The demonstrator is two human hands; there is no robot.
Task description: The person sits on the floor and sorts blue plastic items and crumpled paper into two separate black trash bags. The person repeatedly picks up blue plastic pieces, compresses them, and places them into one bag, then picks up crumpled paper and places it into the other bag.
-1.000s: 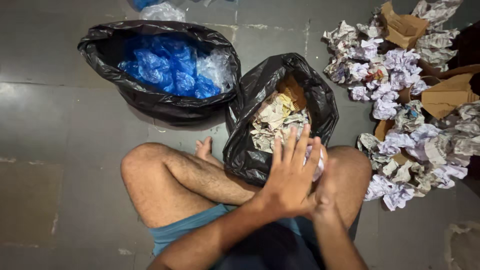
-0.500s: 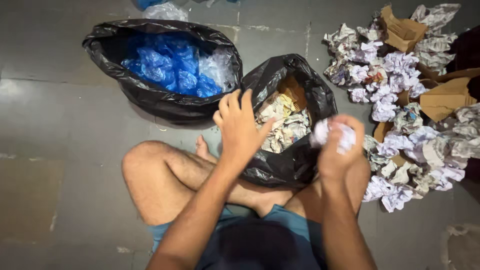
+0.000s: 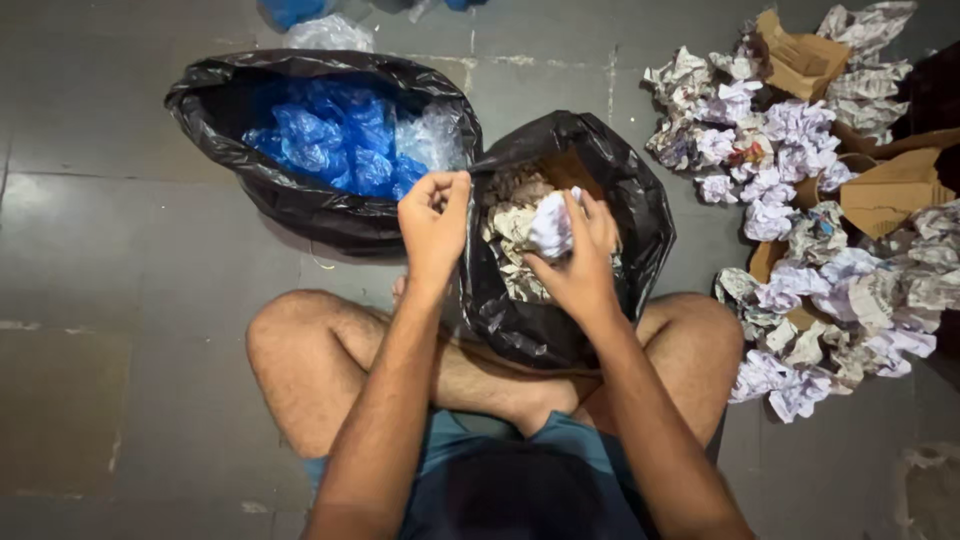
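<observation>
Seated cross-legged on the floor (image 3: 120,330). Right hand (image 3: 580,262) now raised over the mouth of the nearer black bag (image 3: 640,215), grip closed around a crumpled paper ball (image 3: 552,226), no longer low by the knee as a moment ago. Left hand (image 3: 435,222) shifted leftward to that bag's rim, fingers pinched shut; whether on the plastic edge, cannot tell. Directly under the right grip, more crumpled paper inside the bag. Beyond the left grip, a second black bag (image 3: 290,200) of blue plastic. Far right of the right grip, a loose paper pile (image 3: 800,250) with cardboard scraps (image 3: 885,190).

Torn brown cardboard boxes (image 3: 800,60) lie, perhaps empty, among crumpled paper at far right.
</observation>
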